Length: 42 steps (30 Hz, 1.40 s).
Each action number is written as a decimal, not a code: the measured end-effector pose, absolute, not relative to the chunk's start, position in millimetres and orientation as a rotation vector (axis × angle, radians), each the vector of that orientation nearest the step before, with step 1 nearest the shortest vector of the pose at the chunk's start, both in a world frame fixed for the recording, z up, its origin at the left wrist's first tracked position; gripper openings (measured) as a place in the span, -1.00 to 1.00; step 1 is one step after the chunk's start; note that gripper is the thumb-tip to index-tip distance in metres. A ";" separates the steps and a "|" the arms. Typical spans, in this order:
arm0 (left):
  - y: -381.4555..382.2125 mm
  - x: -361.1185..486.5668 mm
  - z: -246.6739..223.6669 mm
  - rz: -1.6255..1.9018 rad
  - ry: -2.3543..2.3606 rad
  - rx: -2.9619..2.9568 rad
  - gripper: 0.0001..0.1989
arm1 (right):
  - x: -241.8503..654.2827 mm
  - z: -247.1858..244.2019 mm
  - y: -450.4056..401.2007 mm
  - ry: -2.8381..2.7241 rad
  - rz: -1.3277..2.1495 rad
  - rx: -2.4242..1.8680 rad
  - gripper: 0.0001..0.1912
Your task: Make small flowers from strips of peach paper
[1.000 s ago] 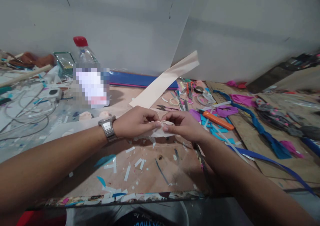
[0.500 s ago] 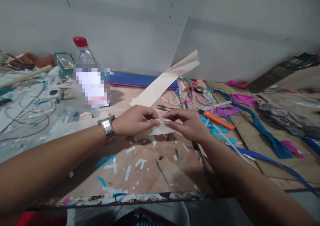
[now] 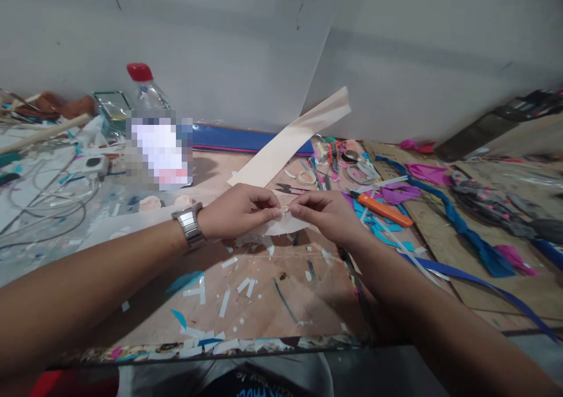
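Note:
My left hand (image 3: 244,211), with a metal watch on its wrist, pinches one side of a small cream-coloured piece (image 3: 284,210). From the other side my right hand (image 3: 328,212) pinches the same piece, the fingertips of both hands nearly touching. Its exact shape is too small to make out. Beneath the hands lies a thin white sheet (image 3: 285,227) on the wooden table (image 3: 259,321). Behind them a long cream strip (image 3: 281,152) slants up to the right.
An orange cutter (image 3: 384,209), a tape ring (image 3: 307,177) and blue and purple scraps lie right. Behind left stand a red-capped bottle (image 3: 149,92) and a lit phone (image 3: 162,151). Cables and paper cover the far left; white bits are strewn in front.
My right fingers have shifted slightly, and the small cream piece shows more clearly between the fingertips. My left hand has barely moved.

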<state>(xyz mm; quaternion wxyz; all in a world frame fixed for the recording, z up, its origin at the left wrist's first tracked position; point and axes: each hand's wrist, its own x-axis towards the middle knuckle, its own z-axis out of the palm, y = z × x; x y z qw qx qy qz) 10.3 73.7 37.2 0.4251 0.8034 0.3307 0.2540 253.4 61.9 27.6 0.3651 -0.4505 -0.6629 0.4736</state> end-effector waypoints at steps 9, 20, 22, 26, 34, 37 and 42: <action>73.9 9.4 37.7 0.655 0.787 1.971 -0.71 | 254.7 20.0 65.5 -1.367 1.653 -1.127 -0.51; 74.6 12.0 42.7 0.711 0.816 1.917 -0.76 | 257.0 27.4 65.8 -1.277 1.754 -1.114 -0.59; 74.8 12.1 41.4 0.720 0.807 1.898 -0.76 | 257.1 28.1 65.3 -1.288 1.776 -1.103 -0.59; 74.9 12.7 40.9 0.728 0.804 1.850 -0.78 | 257.2 27.9 65.0 -1.269 1.800 -1.082 -0.58; 74.5 13.3 41.5 0.749 0.816 1.805 -0.81 | 264.4 23.2 64.9 -1.382 1.968 -1.131 -0.51; 74.8 13.7 39.1 0.735 0.767 1.701 -0.81 | 267.0 25.6 63.4 -1.524 1.949 -1.057 -0.55; 74.9 14.2 38.5 0.723 0.730 1.641 -0.77 | 267.4 27.4 62.5 -1.597 1.897 -1.012 -0.52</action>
